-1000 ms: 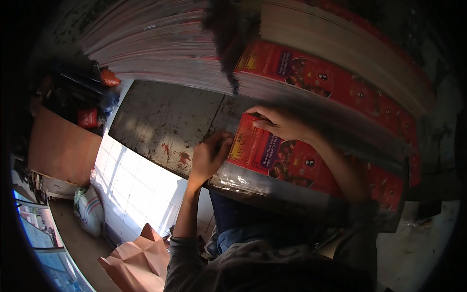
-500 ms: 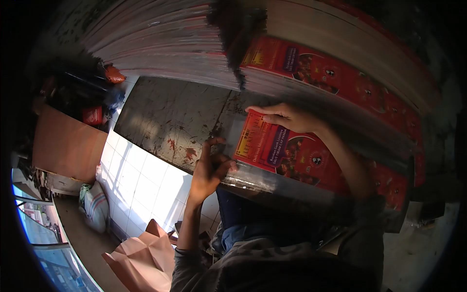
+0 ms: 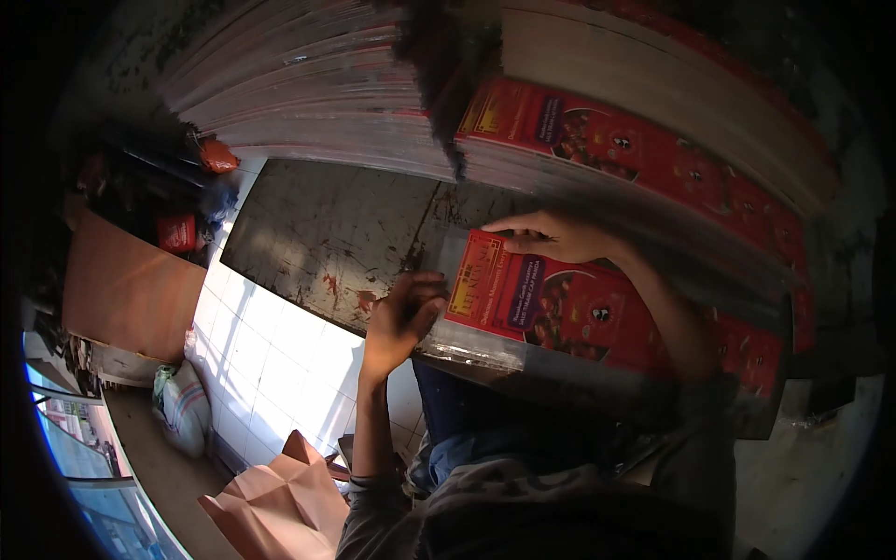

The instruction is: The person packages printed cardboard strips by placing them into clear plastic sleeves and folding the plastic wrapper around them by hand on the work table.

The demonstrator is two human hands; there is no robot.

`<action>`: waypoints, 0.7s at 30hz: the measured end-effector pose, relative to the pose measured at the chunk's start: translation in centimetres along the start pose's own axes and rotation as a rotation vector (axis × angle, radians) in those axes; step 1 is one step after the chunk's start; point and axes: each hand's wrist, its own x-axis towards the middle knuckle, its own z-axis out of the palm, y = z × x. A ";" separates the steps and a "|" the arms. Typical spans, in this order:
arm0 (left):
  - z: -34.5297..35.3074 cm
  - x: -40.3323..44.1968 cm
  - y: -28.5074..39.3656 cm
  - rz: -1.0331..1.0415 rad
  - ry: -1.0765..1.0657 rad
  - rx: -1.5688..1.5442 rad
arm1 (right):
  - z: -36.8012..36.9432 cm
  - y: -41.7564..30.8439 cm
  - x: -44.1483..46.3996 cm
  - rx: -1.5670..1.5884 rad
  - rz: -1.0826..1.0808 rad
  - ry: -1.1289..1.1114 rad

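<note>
In the head view, the red printed sheet (image 3: pixel 583 317) lies face up from near the centre out toward 4 o'clock, at the near side of the dark worktop (image 3: pixel 313 243). Its yellow-lettered end points toward 9 o'clock, and clear plastic (image 3: pixel 467 348) shows past that end and along its lower side.

The person's right hand (image 3: pixel 560 238), at 2 o'clock from the centre, rests on the sheet's upper edge near the lettered end. It is open, with fingers stretched toward 9 o'clock and laid over the sheet rather than closed around it; the forearm crosses the sheet toward 4 o'clock.

The left hand (image 3: pixel 401 322), at 8 o'clock from the centre, is just beside the sheet's lettered end. Its fingers and thumb are loosely curled; whether the tips pinch the plastic cannot be told.

A tall stack of plastic-edged sheets (image 3: pixel 308 103) fills 11 o'clock. Another pile with a red printed top (image 3: pixel 653 159) runs from 1 toward 3 o'clock, beyond the right hand. An orange bag (image 3: pixel 219 156) sits at 10 o'clock, a brown board (image 3: pixel 135 289) at 9, and a striped white sack (image 3: pixel 185 406) at 8. Creased brown paper (image 3: pixel 280 504) is at 7 o'clock, below the sunlit white floor tiles (image 3: pixel 280 345).
</note>
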 end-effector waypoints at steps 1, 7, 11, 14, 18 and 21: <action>0.3 -0.1 -0.1 0.008 -0.004 0.001 | -0.8 0.0 -0.7 -0.004 0.002 0.008; 1.8 0.7 0.8 0.057 0.180 0.116 | -8.3 -7.8 -9.3 -0.087 0.058 0.405; 1.9 3.1 2.3 0.401 0.211 0.391 | -6.5 -8.7 -17.9 -0.204 0.272 0.365; 2.7 5.2 3.5 0.634 0.033 0.396 | -2.9 -6.7 -24.9 -0.374 0.593 0.445; 4.6 6.4 2.2 0.693 -0.093 0.622 | 1.1 -4.0 -31.1 -0.472 0.847 0.727; 5.2 6.5 2.1 0.741 -0.064 0.687 | 4.2 -0.4 -32.8 -0.658 0.833 1.004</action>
